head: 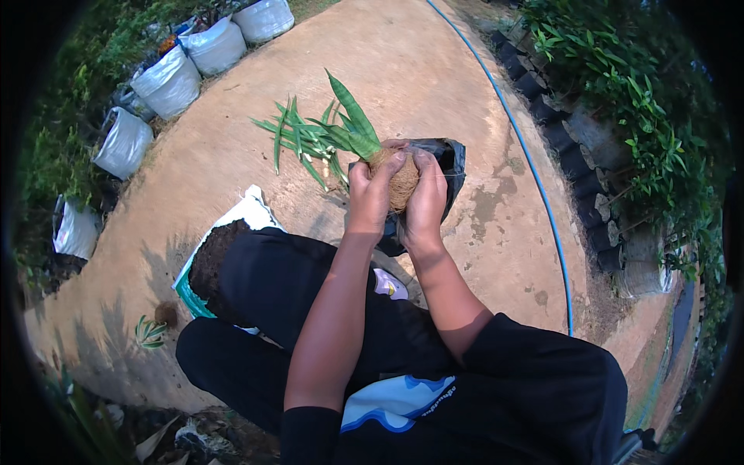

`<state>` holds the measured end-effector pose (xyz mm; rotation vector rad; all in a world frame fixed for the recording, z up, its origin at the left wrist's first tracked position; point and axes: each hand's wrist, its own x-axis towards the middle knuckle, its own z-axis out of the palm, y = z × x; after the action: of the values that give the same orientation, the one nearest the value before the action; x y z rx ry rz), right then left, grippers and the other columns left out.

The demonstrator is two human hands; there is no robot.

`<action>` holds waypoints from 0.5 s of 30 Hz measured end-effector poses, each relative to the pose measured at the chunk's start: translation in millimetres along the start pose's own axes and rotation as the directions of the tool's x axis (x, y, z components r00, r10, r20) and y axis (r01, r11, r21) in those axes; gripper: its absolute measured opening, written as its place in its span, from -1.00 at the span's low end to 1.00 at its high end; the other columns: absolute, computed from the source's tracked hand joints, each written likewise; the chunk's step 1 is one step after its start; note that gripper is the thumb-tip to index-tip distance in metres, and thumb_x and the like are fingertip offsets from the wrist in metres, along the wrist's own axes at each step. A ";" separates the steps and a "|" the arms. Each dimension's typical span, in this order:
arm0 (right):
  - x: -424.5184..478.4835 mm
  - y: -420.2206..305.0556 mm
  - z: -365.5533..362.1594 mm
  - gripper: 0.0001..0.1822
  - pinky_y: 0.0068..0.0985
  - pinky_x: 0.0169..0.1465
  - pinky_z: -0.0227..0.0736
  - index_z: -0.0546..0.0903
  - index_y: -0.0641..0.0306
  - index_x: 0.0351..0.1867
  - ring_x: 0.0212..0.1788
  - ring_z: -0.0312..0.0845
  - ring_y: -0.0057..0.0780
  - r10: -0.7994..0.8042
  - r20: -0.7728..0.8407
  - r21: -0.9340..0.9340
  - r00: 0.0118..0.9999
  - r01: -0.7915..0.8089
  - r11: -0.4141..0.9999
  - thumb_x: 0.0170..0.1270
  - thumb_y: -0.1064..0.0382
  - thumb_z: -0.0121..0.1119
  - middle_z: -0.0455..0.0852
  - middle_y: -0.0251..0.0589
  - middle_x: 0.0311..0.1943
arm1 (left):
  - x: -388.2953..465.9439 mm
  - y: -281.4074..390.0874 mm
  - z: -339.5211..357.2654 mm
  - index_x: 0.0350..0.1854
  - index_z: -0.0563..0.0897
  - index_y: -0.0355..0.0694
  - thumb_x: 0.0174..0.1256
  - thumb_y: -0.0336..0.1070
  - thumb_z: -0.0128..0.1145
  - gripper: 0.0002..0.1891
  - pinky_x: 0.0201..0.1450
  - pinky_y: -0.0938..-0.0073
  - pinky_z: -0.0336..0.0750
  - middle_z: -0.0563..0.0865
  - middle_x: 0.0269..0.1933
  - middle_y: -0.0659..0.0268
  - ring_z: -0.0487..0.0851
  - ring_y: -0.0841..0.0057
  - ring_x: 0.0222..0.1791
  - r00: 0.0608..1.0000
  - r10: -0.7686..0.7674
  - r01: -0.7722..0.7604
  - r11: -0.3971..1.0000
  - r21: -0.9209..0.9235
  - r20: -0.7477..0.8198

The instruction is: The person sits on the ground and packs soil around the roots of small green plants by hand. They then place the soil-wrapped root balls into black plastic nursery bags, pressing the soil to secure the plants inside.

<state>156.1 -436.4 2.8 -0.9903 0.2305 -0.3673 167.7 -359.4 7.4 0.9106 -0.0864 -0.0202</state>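
Observation:
Between my two hands is a snake plant (354, 119) with broad green banded leaves, its base set in a round ball of brown fibre (403, 185). My left hand (372, 195) grips the ball from the left, thumb on top near the leaf base. On the other side, my right hand (425, 192) wraps around the ball's right face. The leaves tilt up and to the left. Beneath and behind my hands lies a black plastic bag (453, 165), partly hidden by them. Beyond my left hand, cut narrow green leaves (299, 136) are heaped on the ground.
An open sack of dark soil (212, 267) stands by my knee. A small plant with striped leaves (151, 332) lies at the lower left. A blue hose (526, 151) curves along the right. White planting bags (168, 81) line the left edge, black polybags (572, 157) the right.

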 end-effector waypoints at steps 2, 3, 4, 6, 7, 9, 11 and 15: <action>4.6 -6.0 -7.2 -0.61 -0.34 0.15 0.61 0.64 0.21 0.08 0.03 0.71 -0.34 0.319 0.204 0.288 0.926 -0.368 0.884 0.56 0.00 -0.03 0.74 -0.16 -0.01 | -3.5 6.1 -2.6 0.01 0.73 -0.40 0.36 -0.29 0.30 -0.70 0.08 0.41 0.60 0.82 -0.08 0.13 0.77 0.43 -0.04 0.982 0.169 -0.190 0.909 0.371 0.088; 7.5 -7.1 -17.5 -0.60 -0.32 0.16 0.62 0.63 0.22 0.10 0.03 0.71 -0.33 0.380 0.264 0.341 0.886 -0.454 0.823 0.56 -0.01 -0.05 0.74 -0.15 0.00 | -5.1 6.5 -0.3 0.00 0.74 -0.41 0.34 -0.27 0.32 -0.69 0.05 0.39 0.61 0.83 -0.12 0.11 0.79 0.41 -0.07 0.960 0.228 -0.280 0.803 0.526 0.164; 12.0 0.3 -28.7 -0.59 -0.31 0.18 0.62 0.63 0.22 0.12 0.04 0.72 -0.32 0.436 0.337 0.383 0.835 -0.544 0.747 0.56 -0.01 -0.06 0.75 -0.14 0.01 | -6.4 7.6 0.8 -0.08 0.75 -0.41 0.24 -0.18 0.40 -0.63 -0.04 0.28 0.64 0.82 -0.23 -0.02 0.83 0.22 -0.17 0.954 0.245 -0.300 0.725 0.620 0.175; 20.9 16.6 -55.4 -0.59 -0.25 0.21 0.64 0.63 0.20 0.12 0.05 0.73 -0.27 0.452 0.539 0.422 0.711 -0.692 0.586 0.57 -0.01 -0.08 0.75 -0.12 0.07 | -8.7 10.0 1.4 -0.11 0.74 -0.42 0.16 -0.12 0.44 -0.57 -0.06 0.22 0.64 0.81 -0.23 -0.09 0.81 0.08 -0.17 0.957 0.180 -0.290 0.573 0.766 0.228; 19.1 17.8 -59.1 -0.59 -0.25 0.20 0.65 0.63 0.20 0.13 0.06 0.73 -0.27 0.465 0.554 0.425 0.691 -0.715 0.556 0.57 -0.02 -0.08 0.75 -0.12 0.07 | -9.5 16.5 3.5 -0.13 0.74 -0.42 0.12 -0.10 0.46 -0.55 -0.07 0.19 0.64 0.80 -0.24 -0.12 0.80 0.01 -0.17 0.958 0.145 -0.288 0.479 0.829 0.249; 16.0 19.5 -64.6 -0.58 -0.24 0.19 0.65 0.63 0.19 0.14 0.07 0.73 -0.26 0.484 0.586 0.428 0.650 -0.755 0.496 0.58 -0.03 -0.10 0.75 -0.13 0.08 | -13.0 26.1 7.5 -0.15 0.76 -0.37 0.06 -0.05 0.47 -0.53 -0.07 0.13 0.63 0.78 -0.24 -0.15 0.76 -0.09 -0.16 0.940 0.086 -0.330 0.464 0.822 0.329; 33.4 55.5 -85.7 -0.53 -0.22 0.16 0.67 0.63 0.19 0.17 0.08 0.74 -0.27 0.524 0.599 0.346 0.605 -0.786 0.512 0.61 -0.07 -0.14 0.75 -0.16 0.08 | -12.7 31.4 6.8 -0.14 0.76 -0.35 0.06 -0.05 0.46 -0.54 -0.08 0.13 0.64 0.78 -0.23 -0.16 0.76 -0.10 -0.15 0.919 0.015 -0.345 0.512 0.786 0.394; 10.6 18.6 -54.9 -0.50 -0.29 0.01 0.73 0.60 0.13 0.21 -0.02 0.77 -0.33 0.601 0.411 0.119 0.685 -0.695 0.710 0.63 -0.16 -0.18 0.77 -0.24 0.04 | -9.8 31.7 -8.2 -0.03 0.75 -0.29 0.20 -0.29 0.40 -0.68 -0.03 0.30 0.64 0.83 -0.10 0.16 0.80 0.34 -0.12 0.922 -0.066 -0.237 0.683 0.691 0.382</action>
<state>150.0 -473.8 -42.4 -0.6250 0.1960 0.4400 158.1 -332.9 26.8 1.7104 -0.5376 -0.0780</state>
